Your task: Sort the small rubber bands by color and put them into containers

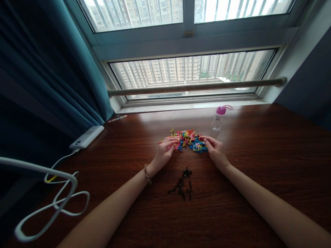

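Observation:
A pile of small colourful bands or clips (188,137) lies on the brown wooden table (144,227), red, yellow, pink and blue. My left hand (167,148) rests at the pile's left edge, fingers apart and over the pieces. At its right edge is my right hand (215,148), thumb and index finger brought together near the blue pieces; what lies between them is too small to make out. Nearer to me, between my forearms, sits a loose group of black pieces (181,185).
A clear bottle with a purple lid (217,119) stands behind my right hand. On the left are a white device (87,137), looped white cable (72,196) and a blue curtain (85,69). A rail (191,88) crosses the window behind the table.

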Demonstrator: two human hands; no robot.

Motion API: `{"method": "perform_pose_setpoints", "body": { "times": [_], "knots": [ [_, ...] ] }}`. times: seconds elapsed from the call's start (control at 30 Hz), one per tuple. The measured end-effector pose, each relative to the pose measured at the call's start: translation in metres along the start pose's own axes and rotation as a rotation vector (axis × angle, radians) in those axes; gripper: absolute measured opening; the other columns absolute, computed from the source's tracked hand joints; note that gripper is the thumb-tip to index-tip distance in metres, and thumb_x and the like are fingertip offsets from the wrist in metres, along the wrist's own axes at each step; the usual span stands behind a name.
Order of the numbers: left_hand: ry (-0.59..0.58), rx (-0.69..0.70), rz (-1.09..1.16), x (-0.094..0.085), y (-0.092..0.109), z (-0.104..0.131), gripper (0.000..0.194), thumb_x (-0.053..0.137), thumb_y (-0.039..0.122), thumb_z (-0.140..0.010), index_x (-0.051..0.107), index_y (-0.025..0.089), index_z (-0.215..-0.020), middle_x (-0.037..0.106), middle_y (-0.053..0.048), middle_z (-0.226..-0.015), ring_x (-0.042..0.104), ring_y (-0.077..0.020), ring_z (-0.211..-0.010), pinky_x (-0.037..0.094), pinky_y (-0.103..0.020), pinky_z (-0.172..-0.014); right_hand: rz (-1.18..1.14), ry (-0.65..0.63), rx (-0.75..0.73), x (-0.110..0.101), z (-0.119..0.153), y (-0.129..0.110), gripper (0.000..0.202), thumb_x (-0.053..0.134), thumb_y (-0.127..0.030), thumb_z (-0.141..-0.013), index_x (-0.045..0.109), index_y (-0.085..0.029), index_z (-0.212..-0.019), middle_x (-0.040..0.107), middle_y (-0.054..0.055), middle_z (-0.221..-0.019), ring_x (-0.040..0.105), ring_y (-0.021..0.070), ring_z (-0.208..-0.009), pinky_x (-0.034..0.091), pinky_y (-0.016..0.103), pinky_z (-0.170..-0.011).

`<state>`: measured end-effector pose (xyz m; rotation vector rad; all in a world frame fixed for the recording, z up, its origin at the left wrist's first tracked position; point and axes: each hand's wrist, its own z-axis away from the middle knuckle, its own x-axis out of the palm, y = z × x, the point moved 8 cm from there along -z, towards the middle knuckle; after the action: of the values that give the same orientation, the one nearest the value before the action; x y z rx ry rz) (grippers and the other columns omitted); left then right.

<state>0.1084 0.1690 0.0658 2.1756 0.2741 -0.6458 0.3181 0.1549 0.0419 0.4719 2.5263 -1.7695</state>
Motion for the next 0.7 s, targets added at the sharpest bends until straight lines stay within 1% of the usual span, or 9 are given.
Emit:
{"method": "perform_pose_setpoints", "body": {
  "times": [0.17, 0.3, 0.4, 0.53, 0.6, 0.7],
  "knots": [
    [0.01, 0.042, -0.042, 0.0, 0.006, 0.002, 0.016, 0.052, 0.02, -0.082, 0.065, 0.019, -0.092, 0.064, -0.007, -0.098, 0.053, -0.0192, -0.101, 0.042, -0.039, -0.093, 0.041, 0.012, -0.016, -0.002, 0.002, -0.002, 0.028, 0.047, -0.035, -0.082, 0.066, -0.017, -0.093, 0.067, 0.008, -0.095, 0.06, 0.0203, -0.088, 0.046, 0.034, -0.08],
    [0.055, 0.052, -0.159, -0.001, 0.009, 0.007, 0.006, 0.06, 0.022, -0.076, 0.062, 0.018, -0.079, 0.064, -0.006, -0.087, 0.056, -0.0191, -0.089, 0.046, -0.037, -0.085, 0.139, 0.005, -0.063, 0.0, 0.004, -0.008, 0.026, 0.054, -0.038, -0.078, 0.066, -0.018, -0.089, 0.067, 0.007, -0.09, 0.06, 0.0202, -0.085, 0.046, 0.033, -0.077],
    [0.078, 0.046, -0.257, -0.001, 0.008, 0.012, 0.003, 0.057, 0.019, -0.077, 0.058, 0.018, -0.074, 0.062, -0.004, -0.08, 0.057, -0.0179, -0.081, 0.047, -0.034, -0.078, 0.181, -0.007, -0.1, 0.002, 0.004, -0.013, 0.024, 0.056, -0.038, -0.077, 0.065, -0.018, -0.086, 0.066, 0.006, -0.088, 0.06, 0.0195, -0.084, 0.046, 0.032, -0.076],
    [0.094, 0.02, -0.339, -0.001, 0.006, 0.014, 0.005, 0.056, 0.016, -0.077, 0.054, 0.018, -0.072, 0.06, -0.003, -0.077, 0.055, -0.0168, -0.078, 0.046, -0.031, -0.075, 0.181, -0.02, -0.115, 0.004, 0.005, -0.014, 0.023, 0.054, -0.037, -0.078, 0.065, -0.018, -0.087, 0.066, 0.006, -0.089, 0.06, 0.0191, -0.084, 0.046, 0.032, -0.077],
    [0.074, 0.017, -0.379, 0.0, 0.006, 0.013, 0.001, 0.055, 0.017, -0.078, 0.054, 0.018, -0.077, 0.059, -0.004, -0.08, 0.054, -0.0174, -0.08, 0.045, -0.032, -0.076, 0.185, -0.017, -0.115, 0.004, 0.005, -0.014, 0.023, 0.054, -0.036, -0.078, 0.065, -0.018, -0.087, 0.066, 0.006, -0.09, 0.06, 0.0193, -0.085, 0.046, 0.032, -0.077],
    [-0.02, 0.044, -0.456, 0.007, 0.01, 0.012, 0.011, 0.057, 0.021, -0.078, 0.057, 0.019, -0.088, 0.059, -0.005, -0.091, 0.051, -0.0199, -0.09, 0.042, -0.035, -0.081, 0.207, -0.02, -0.119, 0.004, 0.005, -0.015, 0.023, 0.054, -0.037, -0.078, 0.065, -0.018, -0.086, 0.066, 0.006, -0.089, 0.06, 0.0195, -0.085, 0.046, 0.033, -0.078]
  ]
}}
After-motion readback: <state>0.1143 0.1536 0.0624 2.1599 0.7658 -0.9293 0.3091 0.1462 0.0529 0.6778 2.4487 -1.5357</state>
